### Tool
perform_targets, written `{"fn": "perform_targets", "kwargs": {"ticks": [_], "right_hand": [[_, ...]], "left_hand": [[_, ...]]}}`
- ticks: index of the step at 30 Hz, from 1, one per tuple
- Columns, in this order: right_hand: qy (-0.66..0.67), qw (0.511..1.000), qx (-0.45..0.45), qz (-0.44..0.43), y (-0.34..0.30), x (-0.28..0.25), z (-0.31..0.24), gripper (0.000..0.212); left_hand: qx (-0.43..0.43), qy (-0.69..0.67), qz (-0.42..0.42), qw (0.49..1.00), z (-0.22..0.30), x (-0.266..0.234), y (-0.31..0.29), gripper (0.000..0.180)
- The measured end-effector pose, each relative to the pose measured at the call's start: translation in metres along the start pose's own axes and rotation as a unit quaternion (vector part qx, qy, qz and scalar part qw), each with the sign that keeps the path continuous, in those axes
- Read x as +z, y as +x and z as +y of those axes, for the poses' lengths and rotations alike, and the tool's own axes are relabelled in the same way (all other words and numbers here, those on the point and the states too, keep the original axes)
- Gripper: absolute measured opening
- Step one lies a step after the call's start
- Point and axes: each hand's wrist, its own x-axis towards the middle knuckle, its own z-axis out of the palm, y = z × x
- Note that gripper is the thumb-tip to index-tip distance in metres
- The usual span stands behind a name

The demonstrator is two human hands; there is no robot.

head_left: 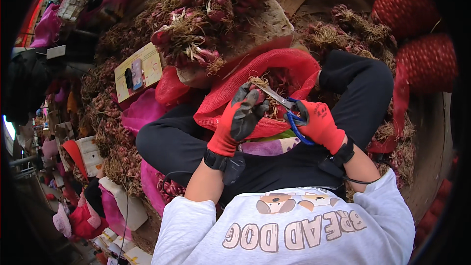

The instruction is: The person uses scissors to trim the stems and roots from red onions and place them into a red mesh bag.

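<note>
Above the red sack (216, 108), fingers of the left hand (241, 118) pinched a bulb (257, 96); those of the right hand (318, 120) gripped scissors (284, 101).

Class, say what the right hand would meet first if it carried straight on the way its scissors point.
Probably the dry roots of the bulb in the left hand, right by the scissor blades; depth is hard to judge here.

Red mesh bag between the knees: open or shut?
Open: the red mesh bag gapes wide at its mouth, showing reddish bulbs inside.
</note>
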Motion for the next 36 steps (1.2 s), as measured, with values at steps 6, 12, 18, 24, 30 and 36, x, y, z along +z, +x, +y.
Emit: {"fn": "perform_targets", "kwargs": {"ticks": [6,12,18,24,30,36], "right_hand": [[0.098,0.993,0.072,-0.008,-0.006,0.006,0.005,0.026],[-0.02,0.998,0.017,0.055,-0.003,-0.001,-0.01,0.04],[-0.063,0.997,0.0,0.035,-0.003,-0.001,-0.011,0.044],[-0.039,0.999,0.018,0.018,-0.004,0.003,-0.006,0.037],[0.162,0.979,0.111,-0.055,-0.005,-0.001,-0.012,0.024],[0.161,0.984,0.072,-0.027,-0.005,-0.005,-0.012,0.028]], "left_hand": [[0.013,0.094,0.068,0.993,0.0,0.012,-0.001,0.026],[0.104,0.092,0.076,0.987,-0.009,-0.007,0.009,0.037],[0.149,0.135,0.086,0.976,-0.014,-0.007,0.007,0.05],[0.166,0.212,0.108,0.957,-0.014,0.007,0.003,0.053],[0.189,0.186,0.11,0.958,-0.018,0.005,0.007,0.054],[0.256,0.257,0.113,0.925,-0.015,0.004,0.011,0.051]]}}
